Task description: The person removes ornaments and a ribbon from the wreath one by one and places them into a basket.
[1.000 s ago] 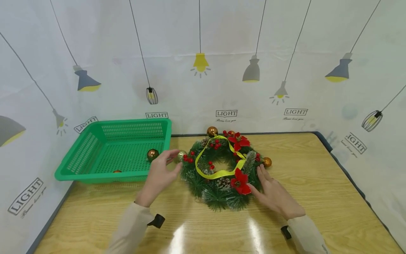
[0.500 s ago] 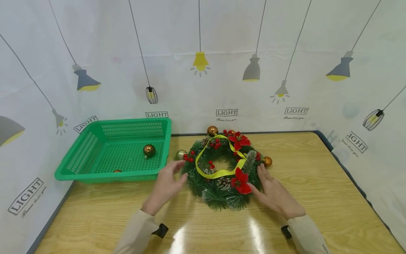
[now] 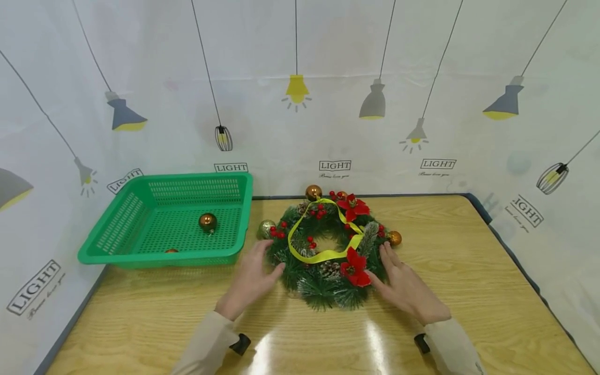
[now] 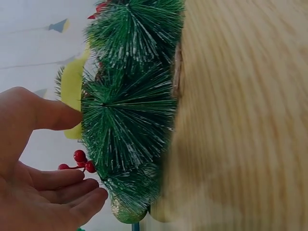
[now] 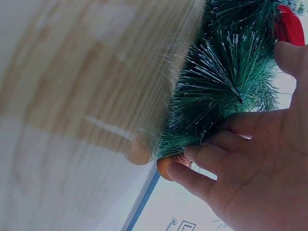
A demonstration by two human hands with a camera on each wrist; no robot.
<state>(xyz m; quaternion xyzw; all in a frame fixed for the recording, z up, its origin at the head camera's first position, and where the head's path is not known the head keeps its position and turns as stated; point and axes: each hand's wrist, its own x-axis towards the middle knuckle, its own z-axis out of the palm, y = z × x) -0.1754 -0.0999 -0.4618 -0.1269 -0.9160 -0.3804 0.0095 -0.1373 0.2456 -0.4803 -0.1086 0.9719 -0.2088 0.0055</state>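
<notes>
I have both hands at the wreath (image 3: 328, 250), which lies flat on the wooden table (image 3: 469, 291) near its far edge. My left hand (image 3: 253, 276) sits at the wreath's left rim with its fingers loosely spread, fingertips touching the needles and gripping nothing; the left wrist view shows the thumb against the branch tips. My right hand (image 3: 405, 286) rests flat on the right rim, fingers straight and pressing the greenery beside the copper ball (image 3: 395, 238).

Judging progress: 1 bronze ball (image 3: 207, 222) already lies in the green basket (image 3: 122, 250), with a second small one (image 3: 171, 251) seemingly at its near wall. Still on the wreath are the gold ball (image 3: 266, 228) at the left, the ball at the top (image 3: 313, 192), the copper one at the right, plus the yellow ribbon (image 3: 323, 255) and red flowers (image 3: 354, 268) — so most of the stripping looks undone.

Room: the basket stands just left of the wreath, its near corner hanging over the table's left edge. The near and right parts of the table are open — the backdrop closes in behind.
</notes>
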